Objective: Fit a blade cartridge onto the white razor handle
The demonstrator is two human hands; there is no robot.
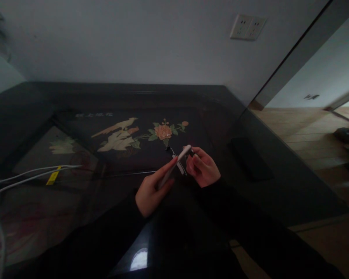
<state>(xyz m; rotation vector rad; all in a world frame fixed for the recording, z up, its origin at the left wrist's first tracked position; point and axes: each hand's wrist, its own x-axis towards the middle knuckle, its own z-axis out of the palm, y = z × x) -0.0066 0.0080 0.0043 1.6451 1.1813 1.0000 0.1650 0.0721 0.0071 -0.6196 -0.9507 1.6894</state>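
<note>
My left hand grips a slim white flat object, its edge tilted up toward the right. It may be a phone or power bank, but the kind is not clear. At the far end of it, my right hand is closed in a pinch on a small dark, shiny piece, too small to name. Whether that piece touches the white object I cannot tell. Behind and below the hands, a small white stick-like thing with a thin cord and a dark end shows in part.
The dark glossy table bears a bird-and-flower picture. A black flat rectangular object lies to the right. White cables with a yellow tag run along the left. A wall socket is above the table.
</note>
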